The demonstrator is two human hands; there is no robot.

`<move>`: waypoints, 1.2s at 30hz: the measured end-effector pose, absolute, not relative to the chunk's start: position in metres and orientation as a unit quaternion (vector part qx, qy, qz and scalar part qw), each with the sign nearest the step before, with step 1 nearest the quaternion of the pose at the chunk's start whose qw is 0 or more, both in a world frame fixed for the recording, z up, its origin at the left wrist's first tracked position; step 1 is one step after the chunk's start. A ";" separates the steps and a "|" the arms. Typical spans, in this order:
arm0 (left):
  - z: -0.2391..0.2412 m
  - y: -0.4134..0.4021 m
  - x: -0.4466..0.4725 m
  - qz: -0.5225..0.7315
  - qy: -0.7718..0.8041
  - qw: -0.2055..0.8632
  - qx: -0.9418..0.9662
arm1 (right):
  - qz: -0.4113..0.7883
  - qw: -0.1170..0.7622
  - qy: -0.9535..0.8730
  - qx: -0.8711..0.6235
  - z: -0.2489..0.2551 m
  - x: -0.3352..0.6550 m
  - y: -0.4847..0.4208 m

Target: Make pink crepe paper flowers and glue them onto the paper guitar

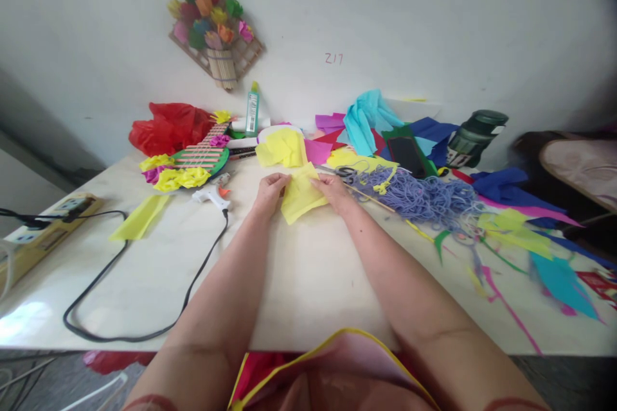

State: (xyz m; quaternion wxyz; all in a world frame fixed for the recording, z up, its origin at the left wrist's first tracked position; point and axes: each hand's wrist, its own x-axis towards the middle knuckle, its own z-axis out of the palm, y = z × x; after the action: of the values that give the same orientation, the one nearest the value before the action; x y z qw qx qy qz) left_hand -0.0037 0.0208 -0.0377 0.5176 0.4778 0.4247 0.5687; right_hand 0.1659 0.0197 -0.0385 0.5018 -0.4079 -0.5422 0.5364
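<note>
A piece of thin yellow crepe paper (304,196) is stretched between my two hands, just above the middle of the table. My left hand (272,192) pinches its left edge, fingers closed. On the opposite side, my right hand (331,190) grips the upper right edge between thumb and fingers. Behind the sheet lies a folded pile of yellow paper (282,146). Scissors (344,173) and a thin wooden stick (371,198) lie close to my right hand. To the left of my left hand is a white glue gun (212,196) with an orange part.
A round craft piece (200,157) with sticks and paper flowers sits at the back left. The glue gun's black cord (144,338) loops toward a power strip (58,225). Tangled purple yarn (419,196), a phone (405,154), a dark green bottle (476,137) and paper scraps crowd the right side.
</note>
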 end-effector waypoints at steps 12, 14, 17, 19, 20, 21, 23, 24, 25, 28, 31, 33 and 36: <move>-0.036 0.019 -0.002 0.560 0.427 0.551 0.448 | 0.549 0.505 -0.546 -0.381 -0.036 0.164 0.019; -0.036 0.019 -0.002 0.562 0.424 0.552 0.447 | 0.541 0.513 -0.550 -0.376 -0.036 0.164 0.019; -0.036 0.019 -0.003 0.561 0.416 0.557 0.450 | 0.514 0.518 -0.570 -0.379 -0.036 0.165 0.020; -0.036 0.019 -0.003 0.560 0.412 0.561 0.449 | 0.499 0.513 -0.583 -0.383 -0.036 0.166 0.020; -0.037 0.020 -0.003 0.559 0.411 0.564 0.448 | 0.495 0.509 -0.589 -0.385 -0.036 0.167 0.019; -0.037 0.020 -0.003 0.558 0.410 0.566 0.448 | 0.492 0.506 -0.593 -0.387 -0.035 0.167 0.019; -0.037 0.020 -0.003 0.555 0.406 0.571 0.448 | 0.482 0.501 -0.604 -0.390 -0.034 0.167 0.018; -0.036 0.020 -0.003 0.554 0.405 0.573 0.448 | 0.476 0.499 -0.610 -0.392 -0.033 0.167 0.017; -0.036 0.020 -0.003 0.553 0.403 0.575 0.448 | 0.469 0.496 -0.616 -0.393 -0.033 0.167 0.017; -0.035 0.019 -0.003 0.549 0.404 0.577 0.450 | 0.447 0.482 -0.636 -0.405 -0.031 0.167 0.016; -0.036 0.019 -0.004 0.545 0.408 0.577 0.451 | 0.424 0.468 -0.651 -0.422 -0.030 0.167 0.016; -0.036 0.020 -0.004 0.541 0.410 0.580 0.451 | 0.407 0.460 -0.662 -0.429 -0.029 0.167 0.015; -0.037 0.020 -0.004 0.540 0.408 0.586 0.446 | 0.385 0.451 -0.679 -0.433 -0.028 0.167 0.014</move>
State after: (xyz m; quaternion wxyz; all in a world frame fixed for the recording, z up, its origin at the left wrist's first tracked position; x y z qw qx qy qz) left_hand -0.0044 0.0201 -0.0366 0.5859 0.4455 0.4077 0.5404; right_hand 0.1665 0.0143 -0.0283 0.4510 -0.4330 -0.6789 0.3850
